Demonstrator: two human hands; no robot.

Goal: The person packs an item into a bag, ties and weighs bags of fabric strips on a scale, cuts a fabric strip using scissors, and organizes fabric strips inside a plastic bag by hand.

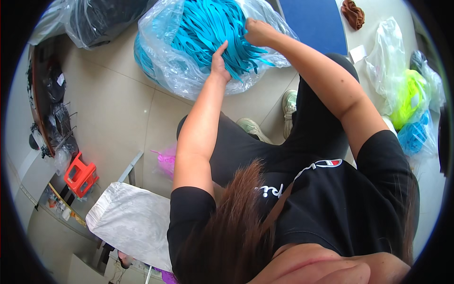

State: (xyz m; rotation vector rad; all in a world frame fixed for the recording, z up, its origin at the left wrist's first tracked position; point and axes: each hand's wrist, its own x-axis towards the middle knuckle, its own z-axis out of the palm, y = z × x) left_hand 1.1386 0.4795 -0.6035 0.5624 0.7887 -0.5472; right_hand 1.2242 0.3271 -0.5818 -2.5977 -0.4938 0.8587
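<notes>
A large heap of flat turquoise straps [203,28] fills an opened clear plastic bag [177,78] in front of me. My left hand [220,65] reaches under the near side of the bundle, its thumb raised along the straps and its other fingers mostly hidden beneath them. Loose strap ends hang past that hand to the right. At the bundle's right edge, my right hand [260,33] is closed in a fist against the straps, with its fingertips turned away from view.
A blue panel [314,23] lies right of the bag, and a dark filled bag [101,21] sits far left. Bags with neon yellow [407,97] and blue bundles [415,135] are at the right. A red stool [81,175] and a white-covered table [132,220] stand left.
</notes>
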